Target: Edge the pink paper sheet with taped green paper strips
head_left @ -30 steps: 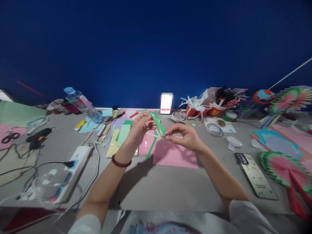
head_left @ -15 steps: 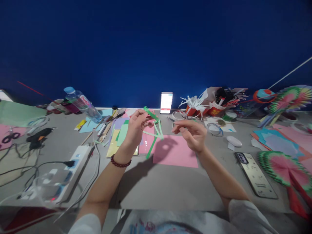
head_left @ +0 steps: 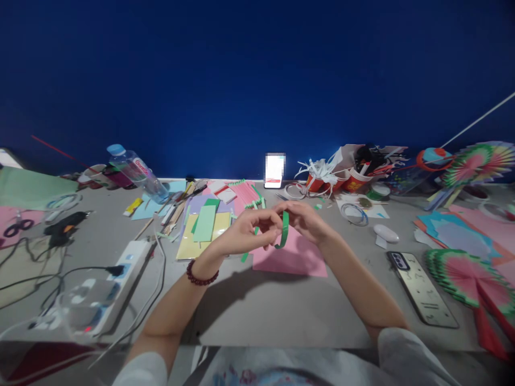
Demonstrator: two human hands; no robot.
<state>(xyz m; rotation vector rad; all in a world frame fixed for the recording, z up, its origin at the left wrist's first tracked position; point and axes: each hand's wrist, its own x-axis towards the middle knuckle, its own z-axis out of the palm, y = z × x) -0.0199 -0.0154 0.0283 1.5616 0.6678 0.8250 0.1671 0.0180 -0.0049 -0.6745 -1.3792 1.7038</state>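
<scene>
My left hand and my right hand meet above a pink paper sheet. A narrow green paper strip, bent into a curve, is between their fingertips. The lower end of the strip sits in the pinched fingers of my left hand. My right fingers are closed at its upper end, and part of their grip is hidden behind the strip. Behind the hands lies a pleated pink paper piece with green edges.
Green paper pieces lie on a yellow packet to the left. Further left are a power strip and a tilted bottle. A phone and a pleated paper fan lie to the right. Another phone stands at the wall.
My hands have come together; the left moved right and the right moved left to the green strip. The pale green strips that hung by my left hand are now mostly out of sight behind it.
</scene>
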